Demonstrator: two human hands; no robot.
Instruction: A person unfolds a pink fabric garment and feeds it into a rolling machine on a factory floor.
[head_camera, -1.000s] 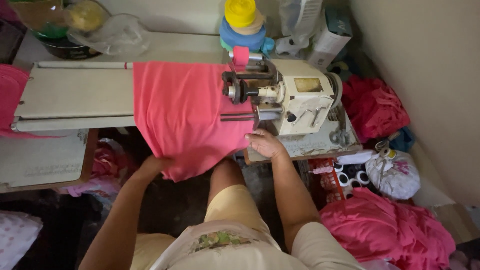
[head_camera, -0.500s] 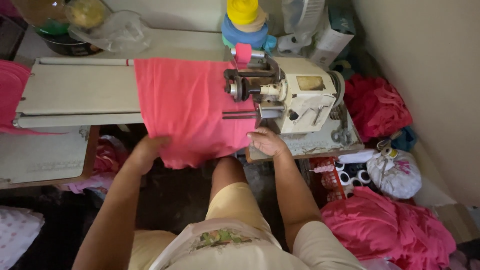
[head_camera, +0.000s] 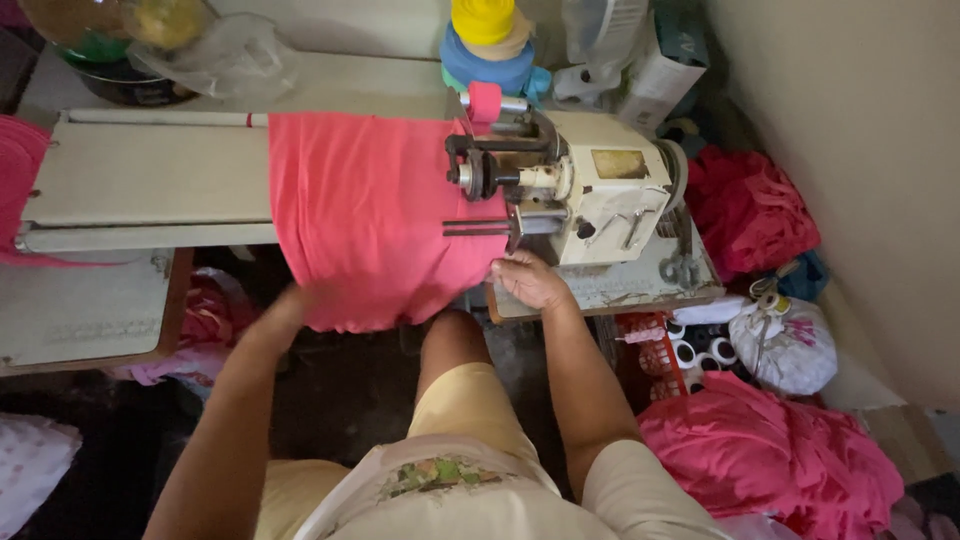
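My left hand (head_camera: 285, 305) and right hand (head_camera: 530, 280) pinch the cloth (head_camera: 370, 215): soft, limp; grip the hem.

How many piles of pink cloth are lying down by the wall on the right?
2: one pink pile behind the sewing machine, one bigger pink pile on the floor near the person's right arm. More may be hidden.

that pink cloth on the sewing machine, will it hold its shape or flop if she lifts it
The pink cloth probably flops: it already drapes over the table edge and sags in folds. It looks thin, so likely light. The left hand at its hanging edge and the right hand by the sewing machine suggest it shifts easily.
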